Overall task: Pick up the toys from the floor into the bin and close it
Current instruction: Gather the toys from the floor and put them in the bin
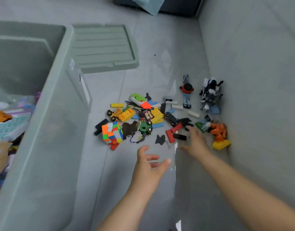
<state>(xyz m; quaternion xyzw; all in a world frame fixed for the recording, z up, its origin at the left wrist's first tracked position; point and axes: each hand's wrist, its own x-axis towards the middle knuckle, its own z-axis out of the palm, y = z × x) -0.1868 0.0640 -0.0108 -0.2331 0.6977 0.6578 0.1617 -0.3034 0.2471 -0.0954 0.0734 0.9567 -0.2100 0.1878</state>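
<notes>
A pile of toys lies on the grey floor: a colour cube (112, 132), yellow bricks (125, 114), red blocks (172, 132), a doll (187, 92), a black-and-white robot figure (210, 93) and an orange figure (218, 130). The grey-green bin (48, 130) stands open at the left with several toys inside. Its lid (101, 47) lies flat on the floor behind the pile. My left hand (149, 164) hovers open just in front of the pile, holding nothing. My right hand (196, 140) reaches, fingers spread, over the red and black pieces, blurred.
A grey wall (260, 80) runs along the right, close behind the robot figure and the orange figure. A dark piece of furniture (176, 5) with a blue cloth stands at the far end. Bare floor lies between the bin and my arms.
</notes>
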